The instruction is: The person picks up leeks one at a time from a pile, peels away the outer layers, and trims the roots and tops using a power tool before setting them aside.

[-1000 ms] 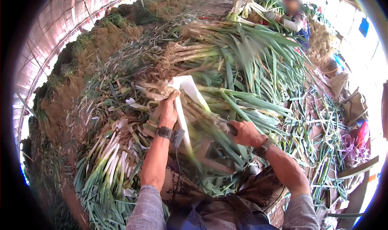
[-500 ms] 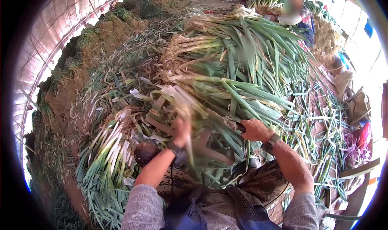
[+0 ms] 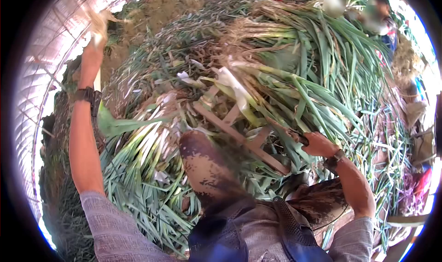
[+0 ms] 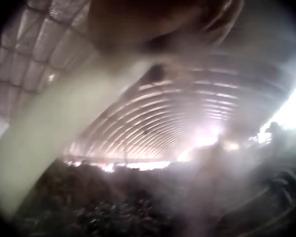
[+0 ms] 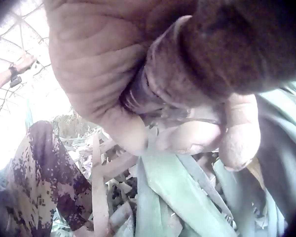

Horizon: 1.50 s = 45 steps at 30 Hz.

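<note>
My left hand (image 3: 92,57) is raised far out to the upper left and grips a leek (image 3: 97,81) near its root end. The leek's pale stalk (image 4: 54,113) slants large through the left wrist view, and its green leaves hang below the wrist in the head view. At right, low over the leaves, my right hand (image 3: 321,144) is curled round the dark handle (image 3: 300,139) of a tool. A thin brownish part runs from it toward the upper left. Peeled white and green sheaths (image 3: 237,91) lie over a wooden frame (image 3: 239,140) between the hands.
Untrimmed leeks (image 3: 331,54) form a large pile ahead and right. Cleaned leeks (image 3: 147,147) lie together at left beside my knee (image 3: 200,160). Leaf scraps (image 3: 179,41) cover the ground. Another person (image 3: 380,15) is at the back right, under the arched roof.
My left hand has swung from the middle, by the wooden frame, out to the upper left with the leek. The right hand keeps hold of the tool handle. The head view has shifted left.
</note>
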Each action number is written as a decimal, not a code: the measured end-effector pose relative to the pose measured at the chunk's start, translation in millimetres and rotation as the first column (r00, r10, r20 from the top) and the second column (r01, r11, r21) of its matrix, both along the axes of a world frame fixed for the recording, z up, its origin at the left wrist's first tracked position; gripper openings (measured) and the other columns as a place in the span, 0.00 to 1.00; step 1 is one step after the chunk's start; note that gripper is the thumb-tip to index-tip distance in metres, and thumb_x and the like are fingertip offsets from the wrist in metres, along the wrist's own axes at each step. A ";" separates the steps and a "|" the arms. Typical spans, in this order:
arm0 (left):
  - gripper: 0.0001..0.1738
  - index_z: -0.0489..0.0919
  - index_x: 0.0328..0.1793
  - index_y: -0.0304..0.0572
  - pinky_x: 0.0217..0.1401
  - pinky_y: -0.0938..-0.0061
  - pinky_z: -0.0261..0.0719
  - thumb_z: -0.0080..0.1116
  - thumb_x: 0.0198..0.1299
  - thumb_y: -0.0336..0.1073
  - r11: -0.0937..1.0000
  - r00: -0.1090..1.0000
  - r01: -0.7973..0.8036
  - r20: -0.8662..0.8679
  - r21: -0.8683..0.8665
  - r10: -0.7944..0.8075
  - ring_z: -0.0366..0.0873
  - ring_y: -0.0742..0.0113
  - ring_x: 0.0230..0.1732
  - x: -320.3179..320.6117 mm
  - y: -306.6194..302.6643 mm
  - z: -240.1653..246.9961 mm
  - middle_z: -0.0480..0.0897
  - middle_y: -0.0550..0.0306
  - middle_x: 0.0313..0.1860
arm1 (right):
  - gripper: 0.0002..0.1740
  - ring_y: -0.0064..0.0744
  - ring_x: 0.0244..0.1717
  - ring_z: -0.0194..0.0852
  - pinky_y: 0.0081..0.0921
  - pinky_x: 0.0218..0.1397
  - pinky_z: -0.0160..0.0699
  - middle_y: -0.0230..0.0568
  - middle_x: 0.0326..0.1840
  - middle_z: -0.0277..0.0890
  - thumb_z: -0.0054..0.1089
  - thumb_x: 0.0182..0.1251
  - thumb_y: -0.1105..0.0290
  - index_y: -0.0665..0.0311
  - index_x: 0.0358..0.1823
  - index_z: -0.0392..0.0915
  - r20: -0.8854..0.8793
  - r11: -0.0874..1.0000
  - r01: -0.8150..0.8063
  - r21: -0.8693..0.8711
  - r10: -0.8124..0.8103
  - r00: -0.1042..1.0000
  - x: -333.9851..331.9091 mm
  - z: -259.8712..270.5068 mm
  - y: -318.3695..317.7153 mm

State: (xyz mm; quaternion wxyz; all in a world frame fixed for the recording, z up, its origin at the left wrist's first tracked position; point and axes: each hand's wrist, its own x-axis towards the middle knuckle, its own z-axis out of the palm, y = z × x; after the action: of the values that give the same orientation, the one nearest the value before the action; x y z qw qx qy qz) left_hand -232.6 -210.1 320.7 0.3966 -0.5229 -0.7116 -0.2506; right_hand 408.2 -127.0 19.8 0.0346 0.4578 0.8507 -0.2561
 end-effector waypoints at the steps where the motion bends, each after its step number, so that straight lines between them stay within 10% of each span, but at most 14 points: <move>1: 0.27 0.76 0.63 0.34 0.45 0.58 0.79 0.56 0.69 0.50 0.994 0.917 -0.087 -0.396 -0.070 0.053 0.83 0.48 0.41 -67.4 0.1 -26.6 0.86 0.43 0.42 | 0.19 0.59 0.46 0.80 0.49 0.52 0.77 0.59 0.38 0.82 0.59 0.55 0.62 0.69 0.44 0.79 0.024 1.000 -0.023 0.010 0.023 0.999 0.2 -4.5 1.4; 3: 0.30 0.75 0.65 0.35 0.65 0.59 0.73 0.57 0.66 0.51 0.874 0.988 -0.046 0.108 -0.483 0.112 0.77 0.44 0.63 -29.8 -18.7 -60.1 0.81 0.36 0.59 | 0.19 0.59 0.46 0.81 0.48 0.53 0.77 0.59 0.38 0.82 0.58 0.56 0.62 0.69 0.44 0.79 0.030 0.999 -0.030 0.023 0.029 0.999 2.1 -1.3 3.1; 5: 0.26 0.81 0.59 0.37 0.57 0.60 0.78 0.58 0.66 0.51 0.932 0.909 0.165 0.417 -0.323 -0.016 0.83 0.50 0.53 43.6 -7.1 -129.8 0.85 0.42 0.52 | 0.18 0.59 0.45 0.81 0.47 0.53 0.78 0.59 0.38 0.82 0.59 0.55 0.62 0.68 0.42 0.81 0.015 0.999 0.036 0.039 -0.036 0.999 -0.6 -1.8 4.2; 10: 0.36 0.81 0.56 0.40 0.39 0.68 0.86 0.53 0.65 0.68 0.401 0.095 0.913 0.995 -0.076 -0.028 0.85 0.61 0.42 277.9 26.0 -257.4 0.84 0.47 0.45 | 0.21 0.58 0.44 0.81 0.47 0.51 0.79 0.59 0.36 0.82 0.64 0.52 0.56 0.68 0.38 0.82 -0.025 0.987 0.094 0.133 -0.091 0.996 -9.5 -2.3 9.5; 12: 0.34 0.83 0.54 0.44 0.42 0.71 0.83 0.53 0.65 0.68 0.275 0.178 0.933 0.962 -0.231 0.206 0.83 0.67 0.47 335.3 62.3 -324.4 0.84 0.52 0.45 | 0.20 0.57 0.42 0.82 0.47 0.49 0.80 0.57 0.35 0.83 0.65 0.52 0.56 0.67 0.38 0.82 -0.012 0.989 0.083 0.125 -0.082 0.997 -18.9 11.4 7.4; 14: 0.23 0.84 0.49 0.46 0.48 0.76 0.79 0.56 0.69 0.58 0.404 -0.446 0.839 0.885 0.364 0.130 0.80 0.76 0.44 393.3 71.8 -378.6 0.85 0.60 0.42 | 0.20 0.56 0.40 0.83 0.47 0.48 0.81 0.55 0.34 0.83 0.66 0.51 0.56 0.67 0.37 0.82 -0.029 0.985 0.078 0.157 -0.074 0.997 -24.6 15.5 2.3; 21: 0.17 0.83 0.49 0.41 0.45 0.71 0.82 0.56 0.70 0.47 0.438 -0.584 0.752 0.806 0.493 0.095 0.83 0.68 0.44 414.1 90.2 -367.5 0.86 0.54 0.44 | 0.27 0.60 0.42 0.80 0.48 0.48 0.77 0.56 0.34 0.81 0.69 0.53 0.56 0.67 0.48 0.75 -0.236 0.938 -0.058 0.342 0.145 0.961 9.4 5.1 4.9; 23: 0.19 0.81 0.52 0.40 0.49 0.66 0.82 0.58 0.69 0.49 0.424 -0.019 0.897 0.970 0.123 -0.242 0.84 0.59 0.45 402.5 93.6 -356.3 0.86 0.47 0.43 | 0.28 0.63 0.46 0.78 0.51 0.51 0.76 0.59 0.39 0.80 0.64 0.59 0.57 0.66 0.55 0.70 -0.016 0.983 -0.034 0.182 0.038 0.999 13.9 13.9 10.7; 27: 0.42 0.65 0.72 0.41 0.60 0.53 0.79 0.69 0.56 0.51 0.462 0.532 0.838 0.623 -0.290 -0.574 0.72 0.39 0.65 368.1 91.2 -374.4 0.68 0.40 0.70 | 0.20 0.61 0.46 0.79 0.51 0.51 0.76 0.59 0.40 0.80 0.59 0.61 0.59 0.64 0.49 0.75 0.192 1.000 -0.008 -0.005 0.009 0.981 26.0 21.9 16.3; 33: 0.44 0.66 0.71 0.42 0.56 0.53 0.80 0.73 0.48 0.44 0.264 0.585 0.790 0.554 -0.553 -0.592 0.73 0.39 0.61 336.6 101.3 -387.7 0.63 0.44 0.72 | 0.21 0.59 0.45 0.80 0.48 0.51 0.77 0.56 0.40 0.82 0.60 0.59 0.59 0.64 0.50 0.78 0.006 0.999 0.027 0.032 -0.027 1.000 33.2 9.7 21.0; 39: 0.08 0.81 0.42 0.39 0.42 0.57 0.80 0.55 0.58 0.31 0.079 0.671 0.563 0.399 -0.822 -0.624 0.81 0.49 0.35 275.3 138.0 -360.9 0.78 0.49 0.29 | 0.20 0.58 0.42 0.81 0.46 0.49 0.78 0.57 0.37 0.82 0.62 0.58 0.61 0.66 0.48 0.79 -0.017 0.990 0.097 -0.103 -0.099 0.995 22.8 16.6 23.5; 41: 0.14 0.81 0.42 0.37 0.40 0.60 0.79 0.46 0.69 0.37 0.510 0.514 0.769 0.846 -0.384 -0.138 0.83 0.52 0.38 200.0 156.5 -276.0 0.83 0.45 0.37 | 0.19 0.57 0.41 0.82 0.45 0.48 0.78 0.58 0.35 0.82 0.62 0.59 0.62 0.67 0.47 0.79 -0.092 0.993 0.066 -0.093 -0.075 0.993 23.0 16.3 21.5; 42: 0.15 0.78 0.46 0.37 0.43 0.57 0.79 0.45 0.71 0.39 0.727 0.515 0.676 0.783 -0.121 -0.349 0.83 0.50 0.41 122.2 188.5 -286.1 0.83 0.45 0.40 | 0.19 0.56 0.41 0.82 0.45 0.47 0.78 0.57 0.35 0.81 0.62 0.59 0.63 0.67 0.48 0.78 -0.114 0.992 0.063 -0.110 -0.075 0.991 23.7 14.8 22.1; 45: 0.18 0.72 0.60 0.38 0.44 0.53 0.80 0.52 0.68 0.39 0.942 0.990 -0.075 0.085 -0.328 0.108 0.84 0.47 0.40 27.4 188.0 -222.9 0.82 0.43 0.43 | 0.22 0.57 0.41 0.81 0.45 0.46 0.78 0.57 0.37 0.81 0.66 0.60 0.61 0.69 0.51 0.77 -0.114 0.992 0.072 -0.106 -0.084 0.990 22.5 15.4 21.5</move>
State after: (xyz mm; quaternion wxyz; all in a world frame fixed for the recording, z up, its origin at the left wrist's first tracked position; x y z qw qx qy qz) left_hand -205.2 -22.2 97.8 0.2796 -0.5338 -0.7860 -0.1378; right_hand 430.7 -105.5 35.2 -0.0028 0.4726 0.8184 -0.3269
